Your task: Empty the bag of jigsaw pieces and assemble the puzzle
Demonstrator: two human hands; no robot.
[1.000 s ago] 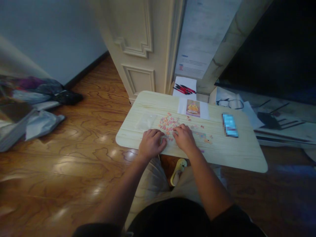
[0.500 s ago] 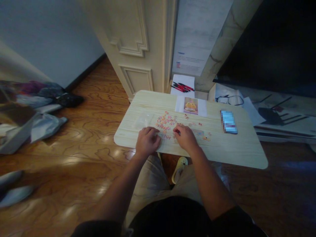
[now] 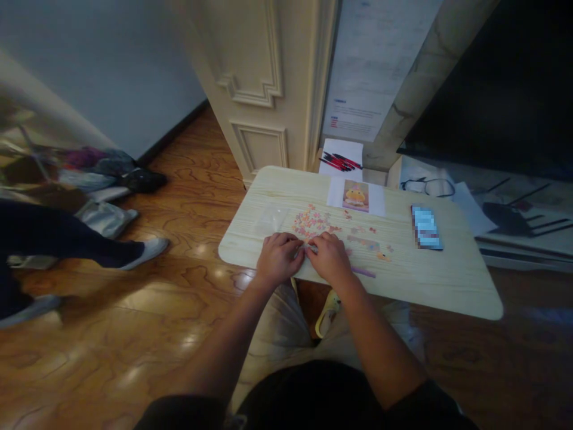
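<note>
My left hand (image 3: 280,258) and my right hand (image 3: 330,257) meet fingertip to fingertip over the near edge of the table. Both are pinched closed on a small pale puzzle piece (image 3: 309,246), mostly hidden by the fingers. Just beyond them lies a loose heap of pink and orange puzzle pieces (image 3: 312,220). To the right of my right hand are a joined strip of pieces (image 3: 364,242), a purple strip (image 3: 363,272) partly covered by that hand, and an orange-yellow cluster (image 3: 384,257).
On the pale table (image 3: 452,280) lie a clear plastic bag (image 3: 272,218), a printed picture sheet (image 3: 356,196) and a phone (image 3: 427,227). Red and black pens (image 3: 340,162) rest on paper behind. Another person's leg (image 3: 67,233) is at the left.
My hands have come together, the right one moving left to the left hand's fingertips. The purple strip has come into sight. Another person has stepped in at the left. The view has shifted slightly.
</note>
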